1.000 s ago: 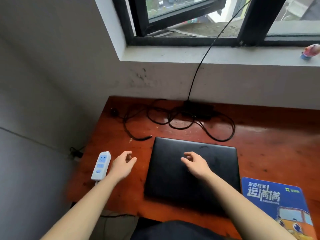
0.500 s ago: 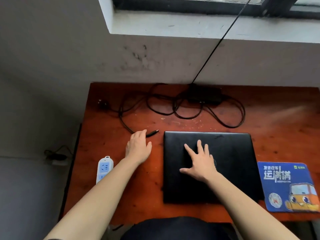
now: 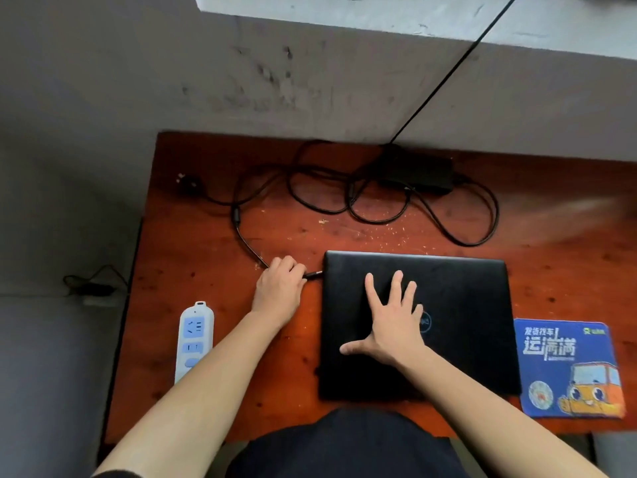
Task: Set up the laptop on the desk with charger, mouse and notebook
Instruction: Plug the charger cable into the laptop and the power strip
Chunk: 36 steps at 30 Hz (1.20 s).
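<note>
The desk (image 3: 568,270), red-brown wood, stands against a grey wall under a sill. On it lies the laptop (image 3: 465,322), black, lid shut, near the front edge. To its right, just beside it, sits a blue mouse pad (image 3: 568,367) with a cartoon truck. Behind the laptop the charger (image 3: 417,172) rests by the wall, its cable (image 3: 379,215) looped over the desk and running round to the left. A white power strip (image 3: 194,336) lies at the front left, apart from the laptop. The right hand (image 3: 393,326) lies flat on the lid, fingers spread. The left hand (image 3: 279,288) pinches the plug (image 3: 313,274), whose tip meets the laptop's left edge.
</note>
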Each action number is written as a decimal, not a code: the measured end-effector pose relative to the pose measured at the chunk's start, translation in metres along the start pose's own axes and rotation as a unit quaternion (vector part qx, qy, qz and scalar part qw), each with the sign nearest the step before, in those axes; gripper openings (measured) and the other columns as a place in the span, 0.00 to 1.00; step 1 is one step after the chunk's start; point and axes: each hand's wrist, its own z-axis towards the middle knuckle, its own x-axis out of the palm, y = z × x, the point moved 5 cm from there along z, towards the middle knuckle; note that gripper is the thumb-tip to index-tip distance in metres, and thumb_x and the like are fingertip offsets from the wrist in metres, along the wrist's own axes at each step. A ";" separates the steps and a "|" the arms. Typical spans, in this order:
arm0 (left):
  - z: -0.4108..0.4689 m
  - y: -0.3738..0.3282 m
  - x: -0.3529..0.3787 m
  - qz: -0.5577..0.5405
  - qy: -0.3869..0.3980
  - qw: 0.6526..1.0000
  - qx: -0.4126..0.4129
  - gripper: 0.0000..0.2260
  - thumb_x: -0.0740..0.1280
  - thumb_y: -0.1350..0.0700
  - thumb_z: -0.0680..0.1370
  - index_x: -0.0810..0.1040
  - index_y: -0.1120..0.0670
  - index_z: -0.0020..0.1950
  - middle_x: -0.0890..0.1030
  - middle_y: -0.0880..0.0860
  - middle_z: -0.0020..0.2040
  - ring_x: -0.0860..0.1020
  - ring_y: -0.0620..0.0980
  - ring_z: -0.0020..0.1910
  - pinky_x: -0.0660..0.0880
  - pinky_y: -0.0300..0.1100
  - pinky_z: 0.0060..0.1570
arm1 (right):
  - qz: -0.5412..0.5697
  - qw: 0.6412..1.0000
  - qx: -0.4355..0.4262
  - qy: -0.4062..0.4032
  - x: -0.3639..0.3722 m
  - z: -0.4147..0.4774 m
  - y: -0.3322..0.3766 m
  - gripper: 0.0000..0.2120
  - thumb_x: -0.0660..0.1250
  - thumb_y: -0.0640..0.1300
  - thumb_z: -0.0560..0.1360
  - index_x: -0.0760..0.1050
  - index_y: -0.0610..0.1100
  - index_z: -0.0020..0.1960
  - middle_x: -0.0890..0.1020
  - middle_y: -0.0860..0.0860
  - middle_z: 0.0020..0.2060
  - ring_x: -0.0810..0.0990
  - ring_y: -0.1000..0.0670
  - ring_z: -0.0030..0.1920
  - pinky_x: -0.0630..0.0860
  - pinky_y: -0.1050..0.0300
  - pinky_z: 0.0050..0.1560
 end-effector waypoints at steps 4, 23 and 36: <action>-0.001 0.000 -0.001 -0.038 -0.020 0.999 -0.011 0.08 0.66 0.55 0.80 0.80 0.55 0.57 0.79 0.52 0.52 0.74 0.53 0.51 0.75 0.48 0.48 | -0.001 1.000 -0.005 -0.004 0.001 0.001 0.000 0.71 0.71 0.79 0.53 0.26 0.57 0.77 0.29 0.36 0.75 0.31 0.29 0.75 0.49 0.26 0.73; 0.029 -0.013 -0.015 0.047 0.025 0.989 0.140 0.12 0.65 0.63 0.79 0.80 0.60 0.62 0.81 0.56 0.54 0.76 0.56 0.52 0.77 0.52 0.50 | 0.005 1.000 -0.013 0.005 0.000 0.001 0.000 0.71 0.72 0.77 0.55 0.26 0.56 0.77 0.28 0.36 0.75 0.30 0.28 0.74 0.47 0.25 0.72; 0.019 -0.022 -0.009 -0.033 -0.009 0.997 0.065 0.10 0.65 0.64 0.79 0.81 0.59 0.58 0.80 0.56 0.54 0.76 0.56 0.53 0.78 0.53 0.49 | 0.038 0.999 -0.030 -0.002 0.011 0.004 -0.009 0.70 0.68 0.80 0.54 0.21 0.60 0.73 0.21 0.40 0.72 0.22 0.31 0.71 0.36 0.26 0.71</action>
